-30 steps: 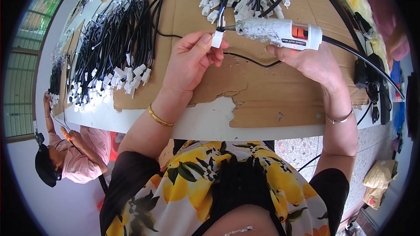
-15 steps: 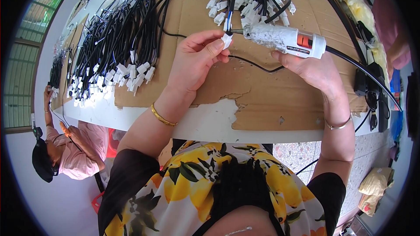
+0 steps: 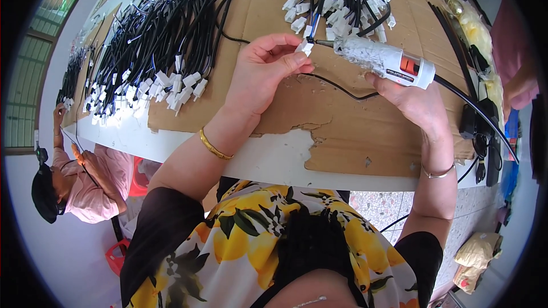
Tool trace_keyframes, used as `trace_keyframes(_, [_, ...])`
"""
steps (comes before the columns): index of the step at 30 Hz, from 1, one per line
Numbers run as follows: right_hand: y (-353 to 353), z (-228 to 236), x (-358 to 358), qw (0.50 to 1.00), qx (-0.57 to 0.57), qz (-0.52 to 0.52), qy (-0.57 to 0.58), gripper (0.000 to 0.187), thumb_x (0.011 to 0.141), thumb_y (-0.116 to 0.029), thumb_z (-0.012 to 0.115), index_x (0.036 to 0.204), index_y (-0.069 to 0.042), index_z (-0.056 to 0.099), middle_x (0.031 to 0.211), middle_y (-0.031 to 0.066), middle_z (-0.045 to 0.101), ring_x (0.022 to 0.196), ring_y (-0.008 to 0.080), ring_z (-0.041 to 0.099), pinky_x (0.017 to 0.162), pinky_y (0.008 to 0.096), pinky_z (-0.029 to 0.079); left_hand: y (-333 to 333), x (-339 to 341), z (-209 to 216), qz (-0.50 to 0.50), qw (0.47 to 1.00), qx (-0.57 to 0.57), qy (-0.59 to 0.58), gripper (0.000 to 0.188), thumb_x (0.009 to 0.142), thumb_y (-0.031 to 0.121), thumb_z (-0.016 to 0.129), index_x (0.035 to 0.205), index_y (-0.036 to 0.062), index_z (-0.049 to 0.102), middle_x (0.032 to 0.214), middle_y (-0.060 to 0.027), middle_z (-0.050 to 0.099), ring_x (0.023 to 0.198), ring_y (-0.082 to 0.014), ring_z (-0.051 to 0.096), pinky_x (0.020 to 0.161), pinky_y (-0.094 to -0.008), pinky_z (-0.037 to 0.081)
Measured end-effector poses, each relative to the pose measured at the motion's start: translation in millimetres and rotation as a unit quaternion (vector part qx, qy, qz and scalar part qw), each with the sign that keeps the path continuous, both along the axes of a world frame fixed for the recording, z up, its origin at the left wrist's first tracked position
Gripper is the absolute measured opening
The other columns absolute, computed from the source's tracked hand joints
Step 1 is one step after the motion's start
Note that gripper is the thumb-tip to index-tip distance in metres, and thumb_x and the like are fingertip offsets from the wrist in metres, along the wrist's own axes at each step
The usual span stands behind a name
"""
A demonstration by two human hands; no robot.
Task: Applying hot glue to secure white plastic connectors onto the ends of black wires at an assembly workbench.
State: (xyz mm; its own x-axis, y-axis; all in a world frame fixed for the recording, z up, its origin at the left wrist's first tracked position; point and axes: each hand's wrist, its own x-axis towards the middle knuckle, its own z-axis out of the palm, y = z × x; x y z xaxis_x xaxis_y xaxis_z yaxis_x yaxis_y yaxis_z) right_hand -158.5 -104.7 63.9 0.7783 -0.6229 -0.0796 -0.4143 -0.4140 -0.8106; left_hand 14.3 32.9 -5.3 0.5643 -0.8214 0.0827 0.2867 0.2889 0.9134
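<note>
Between the thumb and fingers of my left hand (image 3: 268, 68) is a small white plug connector (image 3: 305, 47), with black, blue and white wires running up from it. My right hand (image 3: 408, 97) grips a white hot glue gun (image 3: 382, 60) from below, its front wrapped in crumpled foil and a black cord leaving its rear. The gun's metal nozzle (image 3: 324, 43) points left, at the wire end of the connector; whether it touches cannot be made out. Just beyond the gun lies a bunch of black cables with white connectors (image 3: 342, 14).
A large heap of black cables (image 3: 165, 34) with white plugs covers the left of the table. Torn cardboard (image 3: 371, 142) lies on the white tabletop (image 3: 262, 157). A black power adapter (image 3: 479, 117) sits at the right edge. Co-workers (image 3: 94, 185) are at the far left and right.
The whole view has shifted slightly, and both hands appear a little further right with the connector and glue gun. The nozzle stays at the connector, and both grips are the same.
</note>
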Motion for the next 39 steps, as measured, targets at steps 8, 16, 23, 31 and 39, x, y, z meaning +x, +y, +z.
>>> trace_keyframes(8, [3.3, 3.0, 1.8, 1.0, -0.01, -0.009, 0.006, 0.025, 0.068, -0.014, 0.066, 0.089, -0.002, 0.06, 0.076, 0.0033, 0.062, 0.069, 0.0068, 0.053, 0.066, 0.0217, 0.043, -0.6, -2.2, 0.2, 0.011, 0.999, -0.012, -0.043, 0.018, 0.076, -0.005, 0.057, 0.094, -0.0028, 0.055, 0.083, -0.0078, 0.058, 0.075, -0.0148, 0.059, 0.07, -0.0249, 0.05])
trace_keyframes(16, [3.2, 3.5, 1.2, 1.0, 0.0, 0.002, 0.019, 0.026, 0.068, -0.016, 0.066, 0.09, -0.002, 0.06, 0.076, 0.0032, 0.062, 0.069, 0.0075, 0.053, 0.066, 0.0221, 0.043, -0.5, -3.7, 2.4, 0.053, 0.989, 0.027, -0.137, 0.017, 0.075, -0.008, 0.057, 0.091, -0.0013, 0.054, 0.086, -0.0082, 0.06, 0.077, -0.014, 0.059, 0.072, -0.024, 0.049])
trace_keyframes(23, [6.2, 4.9, 1.9, 0.999, -0.002, -0.013, 0.035, 0.026, 0.069, -0.018, 0.066, 0.089, -0.003, 0.06, 0.077, 0.0032, 0.062, 0.069, 0.0081, 0.053, 0.067, 0.0222, 0.043, -0.9, -2.7, 0.2, 0.071, 0.985, 0.018, -0.157, 0.017, 0.073, -0.009, 0.059, 0.086, -0.0009, 0.054, 0.087, -0.0083, 0.059, 0.076, -0.0116, 0.057, 0.07, -0.0225, 0.048])
trace_keyframes(31, [5.6, 3.2, 3.2, 0.998, 0.001, -0.022, 0.054, 0.027, 0.07, -0.019, 0.065, 0.092, -0.004, 0.06, 0.079, 0.0031, 0.063, 0.071, 0.0078, 0.054, 0.068, 0.022, 0.043, -1.3, -3.0, 0.7, 0.095, 0.981, 0.03, -0.168, 0.015, 0.071, -0.009, 0.061, 0.081, -0.0004, 0.054, 0.079, -0.0024, 0.057, 0.069, -0.0059, 0.053, 0.06, -0.0177, 0.044])
trace_keyframes(39, [4.8, 3.8, 2.4, 0.999, -0.014, -0.007, 0.042, 0.026, 0.071, -0.017, 0.066, 0.092, -0.003, 0.06, 0.08, 0.0034, 0.063, 0.071, 0.0077, 0.055, 0.068, 0.0217, 0.044, -2.3, -3.4, 0.8, 0.104, 0.978, 0.023, -0.18, 0.016, 0.07, -0.01, 0.061, 0.08, -0.0002, 0.053, 0.077, -0.0021, 0.057, 0.068, -0.0057, 0.052, 0.06, -0.0174, 0.044])
